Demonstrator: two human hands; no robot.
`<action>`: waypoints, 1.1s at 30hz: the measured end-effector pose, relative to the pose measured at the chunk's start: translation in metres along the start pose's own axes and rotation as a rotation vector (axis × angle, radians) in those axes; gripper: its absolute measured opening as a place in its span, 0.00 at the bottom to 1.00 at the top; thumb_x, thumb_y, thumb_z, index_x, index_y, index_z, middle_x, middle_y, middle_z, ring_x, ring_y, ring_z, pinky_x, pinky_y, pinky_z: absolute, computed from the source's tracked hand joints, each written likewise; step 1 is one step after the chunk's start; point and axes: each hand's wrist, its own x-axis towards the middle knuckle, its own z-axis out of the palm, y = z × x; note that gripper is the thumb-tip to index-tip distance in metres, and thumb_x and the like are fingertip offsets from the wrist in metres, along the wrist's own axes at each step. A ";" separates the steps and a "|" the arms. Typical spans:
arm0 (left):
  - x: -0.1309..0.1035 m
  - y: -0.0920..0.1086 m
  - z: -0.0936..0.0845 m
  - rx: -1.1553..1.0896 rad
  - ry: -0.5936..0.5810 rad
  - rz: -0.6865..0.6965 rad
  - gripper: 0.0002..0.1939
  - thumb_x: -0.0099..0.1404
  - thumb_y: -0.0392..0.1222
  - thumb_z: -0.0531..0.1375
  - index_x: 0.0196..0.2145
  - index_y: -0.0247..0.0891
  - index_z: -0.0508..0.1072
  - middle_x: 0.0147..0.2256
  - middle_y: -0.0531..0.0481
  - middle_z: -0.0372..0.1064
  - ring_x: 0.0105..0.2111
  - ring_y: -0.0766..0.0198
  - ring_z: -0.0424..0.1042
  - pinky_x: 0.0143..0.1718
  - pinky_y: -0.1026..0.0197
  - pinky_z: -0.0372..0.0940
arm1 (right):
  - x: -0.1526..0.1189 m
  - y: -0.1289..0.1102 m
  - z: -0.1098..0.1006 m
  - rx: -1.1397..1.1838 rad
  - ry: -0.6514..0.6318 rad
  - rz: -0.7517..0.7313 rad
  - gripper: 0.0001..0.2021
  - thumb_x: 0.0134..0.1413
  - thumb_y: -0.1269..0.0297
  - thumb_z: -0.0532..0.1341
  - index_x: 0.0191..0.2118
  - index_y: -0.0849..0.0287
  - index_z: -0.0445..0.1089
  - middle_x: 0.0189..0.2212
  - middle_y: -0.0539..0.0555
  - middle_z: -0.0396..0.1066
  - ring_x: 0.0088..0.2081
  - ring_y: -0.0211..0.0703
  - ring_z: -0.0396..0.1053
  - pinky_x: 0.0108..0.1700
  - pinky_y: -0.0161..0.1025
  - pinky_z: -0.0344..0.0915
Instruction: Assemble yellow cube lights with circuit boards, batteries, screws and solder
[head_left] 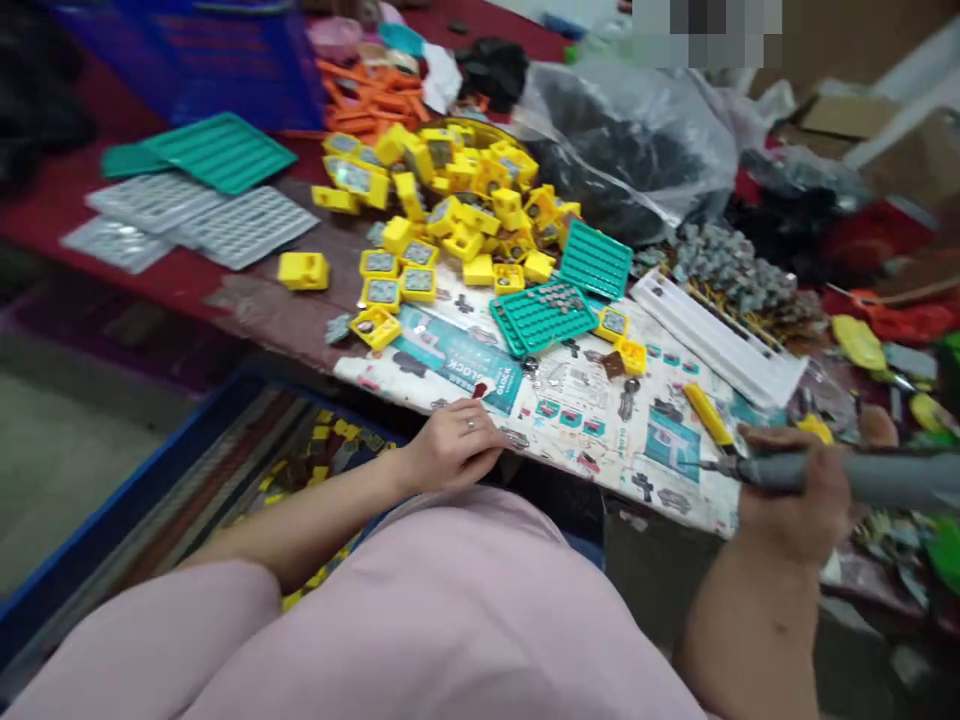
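At the table's front edge rests my left hand (pixel 459 442), a ring on one finger, its fingers curled together; whatever they may hold is hidden. A small dark red piece (pixel 480 390) shows just beyond its knuckles. My right hand (pixel 814 500) is wrapped around a grey electric screwdriver (pixel 892 478), whose thin bit points left over the printed sheet (pixel 570 385). Close to that bit lies a yellow-handled tool (pixel 707 413). Teal trays (pixel 544 315) lie farther back, one with small round metal parts on it. Beside them are yellow block-shaped housings (pixel 613 322).
A large heap of yellow housings (pixel 480 200) fills the table's middle. Flat trays (pixel 247 225) and a blue crate (pixel 225 70) are at left. A white long holder (pixel 720 335) and grey wired parts (pixel 731 265) lie at right. Below left stands a blue-rimmed bin (pixel 112 530).
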 end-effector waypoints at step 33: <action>0.180 -0.198 -0.036 0.737 -0.241 -0.603 0.29 0.63 0.59 0.60 0.51 0.32 0.71 0.44 0.36 0.75 0.52 0.41 0.69 0.62 0.34 0.48 | 0.005 0.006 -0.017 -0.046 0.039 0.082 0.33 0.35 0.60 0.71 0.51 0.52 0.61 0.21 0.43 0.74 0.21 0.44 0.67 0.33 0.47 0.66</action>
